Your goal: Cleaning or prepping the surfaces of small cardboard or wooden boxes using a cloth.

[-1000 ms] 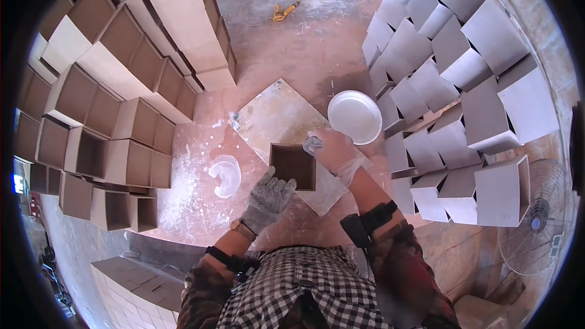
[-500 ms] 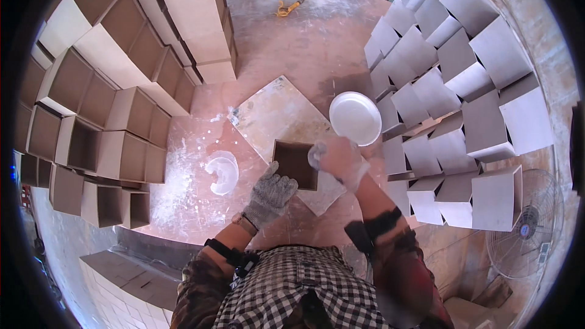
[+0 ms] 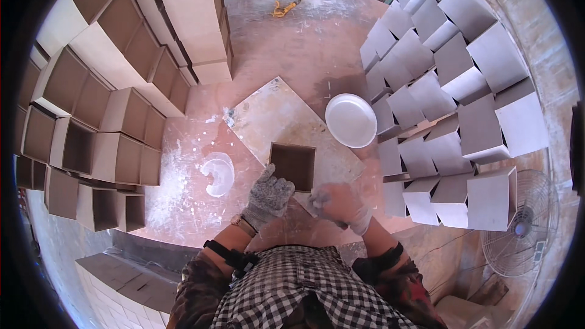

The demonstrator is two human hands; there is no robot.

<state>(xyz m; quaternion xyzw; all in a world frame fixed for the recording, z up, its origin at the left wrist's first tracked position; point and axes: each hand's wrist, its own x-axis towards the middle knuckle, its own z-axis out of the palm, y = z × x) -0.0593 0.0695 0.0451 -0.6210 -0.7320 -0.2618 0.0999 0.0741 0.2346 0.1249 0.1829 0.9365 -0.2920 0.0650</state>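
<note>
An open brown box [image 3: 292, 167], its hollow facing up, stands on a square pale board [image 3: 280, 109] smeared with white. My left hand [image 3: 270, 196], in a grey knitted glove, grips the box at its near left corner. My right hand [image 3: 341, 206], also gloved, is closed and slightly blurred just beyond the box's near right corner. Whatever its fingers hold, if anything, is hidden. To the right of the board sits a round white basin [image 3: 351, 120] with pale contents that I cannot identify. A translucent curved piece [image 3: 217, 174] lies left of the box among white splashes.
Brown open boxes [image 3: 125, 146] are stacked high on the left. White-coated boxes [image 3: 448, 122] form a wall on the right, with a wire-guarded fan [image 3: 521, 225] near them. A yellow tool [image 3: 285, 8] lies at the table's far end.
My right hand has moved from the box's right side toward me, to below its near right corner. My left hand stays at the box.
</note>
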